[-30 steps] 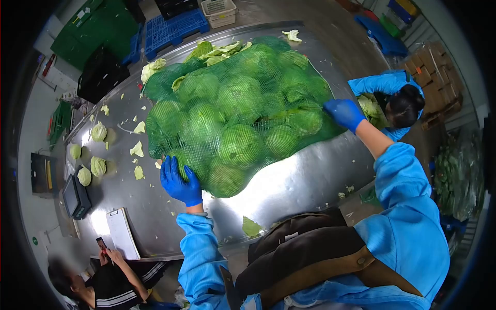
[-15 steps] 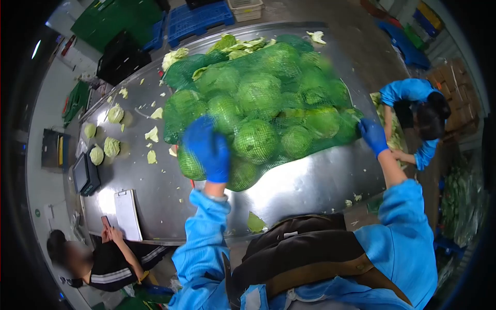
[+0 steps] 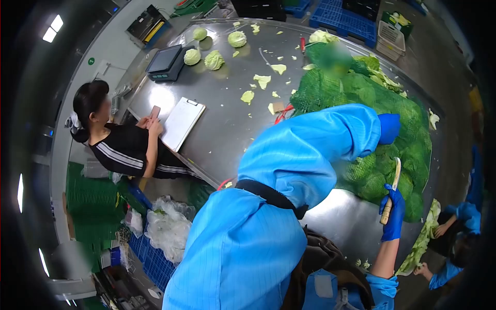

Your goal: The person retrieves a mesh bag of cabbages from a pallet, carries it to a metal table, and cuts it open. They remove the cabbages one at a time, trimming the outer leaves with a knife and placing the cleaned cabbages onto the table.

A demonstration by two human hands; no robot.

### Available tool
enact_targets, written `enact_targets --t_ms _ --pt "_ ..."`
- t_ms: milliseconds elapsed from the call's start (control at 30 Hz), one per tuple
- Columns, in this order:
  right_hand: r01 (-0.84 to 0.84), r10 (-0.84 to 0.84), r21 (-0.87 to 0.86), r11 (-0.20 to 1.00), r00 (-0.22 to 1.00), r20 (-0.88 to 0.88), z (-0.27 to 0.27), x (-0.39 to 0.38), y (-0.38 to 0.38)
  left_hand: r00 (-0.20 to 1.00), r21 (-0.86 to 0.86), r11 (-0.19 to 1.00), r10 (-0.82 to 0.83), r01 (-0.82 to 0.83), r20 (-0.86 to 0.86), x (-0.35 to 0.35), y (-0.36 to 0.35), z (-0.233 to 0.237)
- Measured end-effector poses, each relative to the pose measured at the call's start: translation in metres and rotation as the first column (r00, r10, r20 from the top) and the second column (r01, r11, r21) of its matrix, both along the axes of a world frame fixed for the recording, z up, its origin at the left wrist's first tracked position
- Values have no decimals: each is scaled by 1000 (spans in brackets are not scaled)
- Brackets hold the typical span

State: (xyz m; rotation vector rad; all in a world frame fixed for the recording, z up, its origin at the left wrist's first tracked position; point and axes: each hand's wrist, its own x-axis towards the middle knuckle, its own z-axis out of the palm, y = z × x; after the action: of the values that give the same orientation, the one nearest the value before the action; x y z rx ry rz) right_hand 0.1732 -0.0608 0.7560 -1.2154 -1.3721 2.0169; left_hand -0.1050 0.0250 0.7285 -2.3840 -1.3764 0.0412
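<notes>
While we leaned over the steel worktop (image 3: 227, 129), the green net sack of cabbages (image 3: 413, 134) lay on its far right part, and we place everything else by that sack. Our left hand (image 3: 388, 128), in a blue glove, rested on top of the sack at the end of a long blue sleeve (image 3: 310, 150) that crossed its near side. We could not tell whether its fingers were spread or curled, as the glove hid them. Our right hand (image 3: 393, 212), also gloved in blue, was just below the sack's lower edge with its fingers wrapped tight around the wooden handle of a knife (image 3: 392, 183), whose blade pointed up against the netting. Left of the sack, torn leaf scraps (image 3: 262, 80) lay scattered on the bare metal. Farther left lay a white clipboard (image 3: 181, 121). Beyond the clipboard, well apart from the sack, stood a weighing scale (image 3: 164, 61) with a few loose cabbage heads (image 3: 214, 59) beside it. A person in a black top (image 3: 124, 147) sat at the worktop's far left edge, holding a phone (image 3: 154, 111). Below and right of the sack, a co-worker in blue (image 3: 460, 227) crouched near a heap of trimmed leaves (image 3: 424, 237).
</notes>
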Motion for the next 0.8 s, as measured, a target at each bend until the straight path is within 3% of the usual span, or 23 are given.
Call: enact_targets --t_ms 33,133,233,267,367,467,567,733,800 --pt "7 -7 -2 1000 1000 -8 -3 -6 2 994 13 998 62 -64 92 -1 -1 -6" --pt "53 -51 -79 995 998 21 -6 -22 2 967 -43 999 39 -29 253 1 -17 -7" --pt "95 -89 -158 983 995 47 -17 -21 1 924 13 967 -248 255 290 6 -46 23" --pt "99 -92 -175 980 994 51 -19 -20 1 931 -51 961 -249 272 268 8 -40 14" --pt "109 -96 -200 974 993 73 -20 -18 -1 959 -197 980 73 -19 275 17 -25 -12" --pt "104 -91 -180 978 993 76 -13 -17 -3 987 17 993 -122 121 100 11 -2 -18" --pt "107 -106 -185 977 994 16 -9 -21 -1 978 177 966 -203 191 54 3 9 -1" --pt "136 -142 -149 979 989 -29 3 -57 -1 967 152 958 -253 245 40 0 -17 73" --pt "129 -132 -143 981 991 -16 16 -71 -9 961 177 953 -264 247 80 -2 -21 77"
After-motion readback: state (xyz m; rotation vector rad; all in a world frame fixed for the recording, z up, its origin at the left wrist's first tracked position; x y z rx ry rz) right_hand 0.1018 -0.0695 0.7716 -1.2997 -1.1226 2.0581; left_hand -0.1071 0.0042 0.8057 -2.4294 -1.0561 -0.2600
